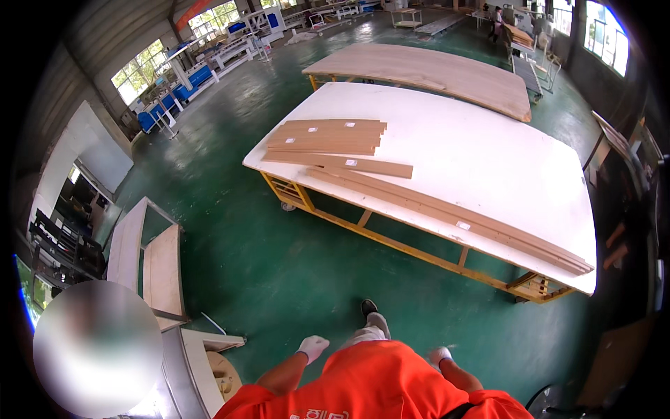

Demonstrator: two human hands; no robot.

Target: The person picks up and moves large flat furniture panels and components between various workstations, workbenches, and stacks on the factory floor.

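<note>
Long, narrow brown boards [502,238] line the near edge of the white-topped, yellow-framed table [481,160]. White-gloved left hand [313,348] and right hand [440,357] hang apart from it; fingers open or closed, I cannot tell.

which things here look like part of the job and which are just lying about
Likely the job, being just ahead:
brown boards
white table

Probably just standing about:
brown table behind
blue machine at far left
</note>
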